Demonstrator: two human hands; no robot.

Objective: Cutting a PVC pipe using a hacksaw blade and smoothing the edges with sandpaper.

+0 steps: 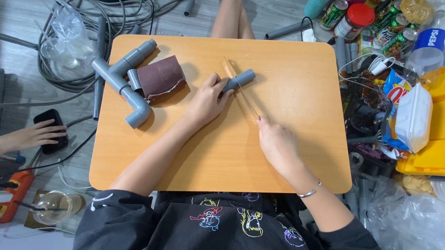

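My left hand [207, 100] is curled around one short grey pipe piece [240, 79] on the wooden table [303, 73], while my right hand [277, 142] pinches one thin blade [242, 89] across it. Farther left I count one assembled grey pipe fitting [124, 80] and one sheet of brown sandpaper [161, 76].

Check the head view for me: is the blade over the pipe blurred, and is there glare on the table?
Head view: the thin blade is streaked with motion blur; the left hand holding the grey pipe piece and the right hand are sharp. Lighting is soft and even, no hard glare on the table, only faint shadows beside the hands.
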